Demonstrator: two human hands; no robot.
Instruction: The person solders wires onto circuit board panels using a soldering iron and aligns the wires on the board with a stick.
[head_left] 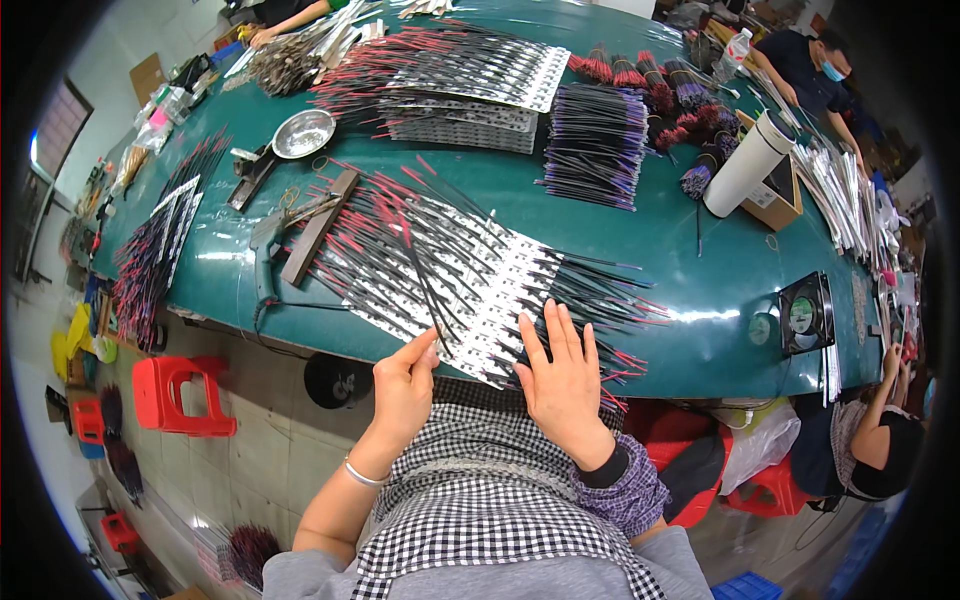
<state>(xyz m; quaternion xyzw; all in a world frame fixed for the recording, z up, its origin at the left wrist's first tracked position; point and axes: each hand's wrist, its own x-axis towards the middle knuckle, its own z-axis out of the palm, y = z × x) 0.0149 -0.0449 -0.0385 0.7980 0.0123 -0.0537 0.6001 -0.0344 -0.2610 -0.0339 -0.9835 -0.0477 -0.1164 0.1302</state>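
Rows of thin black wires with red tips lie across a white perforated sheet at the table's near edge. My left hand is closed in a pinch at the sheet's near left side. From its fingertips a black wire runs slantwise over the other wires. My right hand lies flat with fingers spread on the wires at the sheet's right side, pressing on nothing else that shows. Loose wire ends fan out beyond its fingertips. A brown bar rests across the wires' far left ends.
A teal tool with a cord, a metal bowl and stacked wire sheets stand around the work. Wire bundles, a white flask and a small black fan are rightward. A person sits at the far right.
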